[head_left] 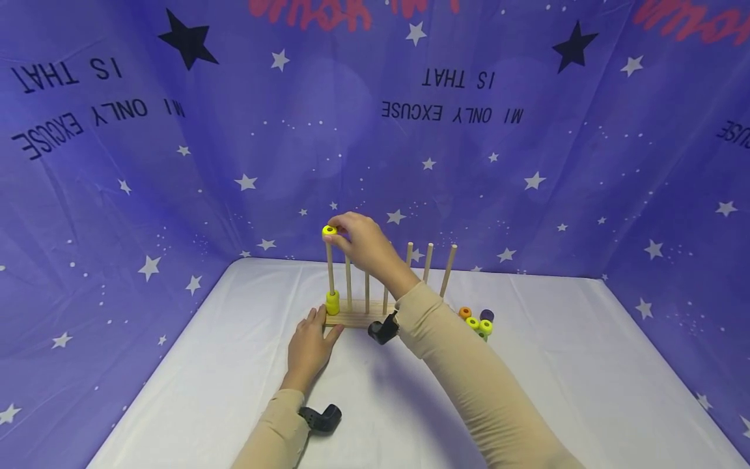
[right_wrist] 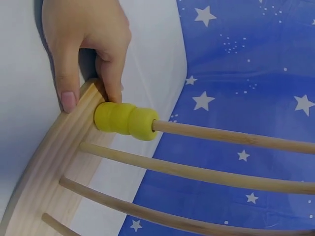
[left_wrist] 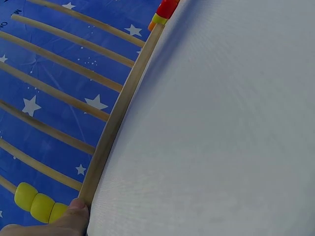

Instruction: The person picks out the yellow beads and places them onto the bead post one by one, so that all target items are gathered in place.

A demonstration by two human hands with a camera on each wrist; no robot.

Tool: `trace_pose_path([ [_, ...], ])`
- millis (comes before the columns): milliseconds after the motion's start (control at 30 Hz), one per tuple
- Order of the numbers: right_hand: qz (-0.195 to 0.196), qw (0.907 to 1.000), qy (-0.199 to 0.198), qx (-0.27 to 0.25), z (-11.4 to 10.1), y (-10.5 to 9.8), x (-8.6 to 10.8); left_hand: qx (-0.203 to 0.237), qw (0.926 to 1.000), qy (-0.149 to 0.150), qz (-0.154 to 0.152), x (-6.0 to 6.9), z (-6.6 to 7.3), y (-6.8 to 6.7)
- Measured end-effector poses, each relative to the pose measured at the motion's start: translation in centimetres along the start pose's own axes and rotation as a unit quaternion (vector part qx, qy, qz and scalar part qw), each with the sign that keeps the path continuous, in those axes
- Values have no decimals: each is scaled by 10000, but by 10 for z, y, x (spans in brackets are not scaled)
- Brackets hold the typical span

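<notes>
A wooden base (head_left: 357,318) bears several upright pegs. Yellow beads (head_left: 333,303) are stacked at the bottom of the leftmost peg, seen also as yellow beads (right_wrist: 125,119) in the right wrist view. At that peg's top, my right hand (head_left: 366,244) pinches another yellow bead (head_left: 329,231) between thumb and fingers. My left hand (head_left: 308,348) holds the base's left end, thumb at the front edge and fingers by the side; the right wrist view shows this left hand (right_wrist: 86,29) beside the stack. The right hand is outside both wrist views.
Right of the base, loose beads lie grouped on the white table (head_left: 527,365): an orange bead (head_left: 465,312), a dark purple bead (head_left: 486,316), yellow beads (head_left: 472,323) and a green one. In the left wrist view a red bead (left_wrist: 167,8) shows beyond the base's far end.
</notes>
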State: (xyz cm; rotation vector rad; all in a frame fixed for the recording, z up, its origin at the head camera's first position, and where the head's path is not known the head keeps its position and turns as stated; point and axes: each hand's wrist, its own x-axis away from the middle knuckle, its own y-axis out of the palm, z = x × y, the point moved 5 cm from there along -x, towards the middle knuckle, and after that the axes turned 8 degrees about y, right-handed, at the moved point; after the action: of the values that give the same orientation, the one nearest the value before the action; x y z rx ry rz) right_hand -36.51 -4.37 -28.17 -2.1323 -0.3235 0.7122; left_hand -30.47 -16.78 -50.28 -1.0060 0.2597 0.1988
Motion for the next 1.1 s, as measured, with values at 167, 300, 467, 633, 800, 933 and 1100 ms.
trace_pose_path([
  [167, -45, 10000, -24, -5, 2, 4, -2, -28, 10000, 36, 53, 0, 0, 0],
  [300, -143, 9999, 5, 40, 0, 5, -2, -29, 10000, 36, 60, 0, 0, 0],
  [467, -271, 9995, 46, 138, 1, 9, -2, -17, 10000, 11, 18, -1, 0, 0],
  [633, -321, 9991, 115, 265, 5, 11, -2, -15, 10000, 18, 13, 0, 0, 0],
  [800, -320, 9989, 153, 313, 7, 12, -2, -25, 10000, 38, 18, -1, 0, 1],
  [933, -292, 9988, 194, 347, 8, 13, -1, -44, 10000, 37, 18, -1, 0, 1],
  [1100, -272, 9989, 201, 329, 8, 14, -2, -92, 10000, 5, -2, -1, -1, 2],
])
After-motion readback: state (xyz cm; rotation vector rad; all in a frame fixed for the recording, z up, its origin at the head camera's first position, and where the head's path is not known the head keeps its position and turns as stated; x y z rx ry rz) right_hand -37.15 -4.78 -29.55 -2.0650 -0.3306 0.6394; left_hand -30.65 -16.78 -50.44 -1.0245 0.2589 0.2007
